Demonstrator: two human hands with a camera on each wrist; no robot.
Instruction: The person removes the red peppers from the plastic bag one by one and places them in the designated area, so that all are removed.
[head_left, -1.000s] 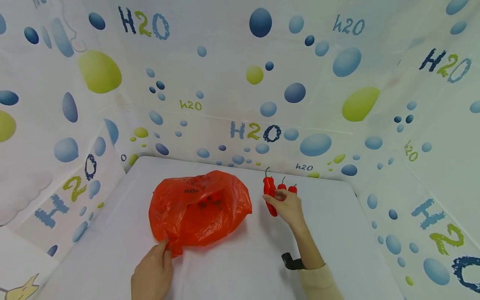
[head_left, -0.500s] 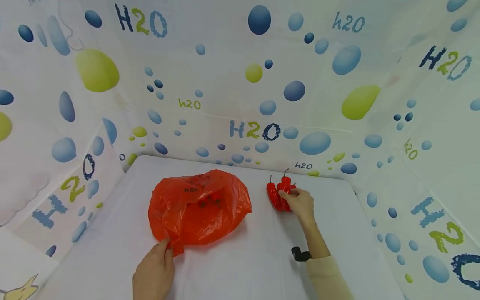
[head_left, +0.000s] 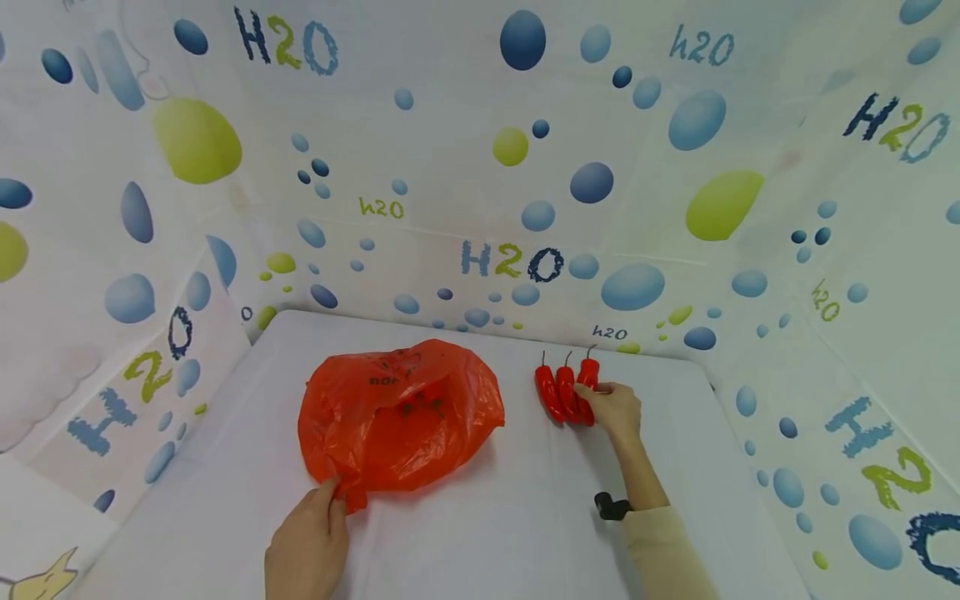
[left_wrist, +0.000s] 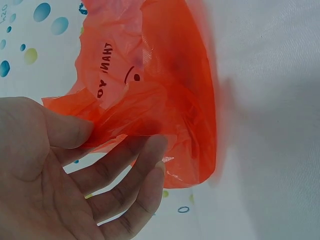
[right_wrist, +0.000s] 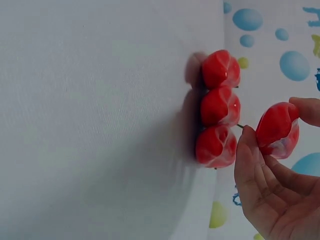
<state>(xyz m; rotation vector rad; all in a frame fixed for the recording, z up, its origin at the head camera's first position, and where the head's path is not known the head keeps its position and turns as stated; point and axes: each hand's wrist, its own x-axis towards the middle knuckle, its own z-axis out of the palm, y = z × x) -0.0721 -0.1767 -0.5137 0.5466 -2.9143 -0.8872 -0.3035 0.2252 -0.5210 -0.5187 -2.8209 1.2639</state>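
My left hand (head_left: 307, 537) pinches the near left edge of a thin red plastic bag (head_left: 330, 417) between thumb and fingers. The bag lies with its mouth open, and dark green bits show inside. Over at the right, my right hand (head_left: 613, 410) holds a glossy red chili pepper (head_left: 588, 371) by its middle, stem pointing away. In the right wrist view that chili pepper (right_wrist: 277, 127) is raised above a row of three others, the middle one (right_wrist: 220, 106) among them. From the head, the left chili pepper (head_left: 549, 394) shows beside it; the right one is hidden behind the held pepper.
A white table (head_left: 465, 550) carries everything. Behind it and at both sides stand white sheets (head_left: 450, 150) printed with blue and green drops and "H2O". A black wrist mount (head_left: 611, 507) juts from the right wrist, by a cream sleeve (head_left: 663, 550).
My right hand has carried the chili pepper rightward along the row, uncovering the left and middle ones. The left hand and the bag have stayed in place.
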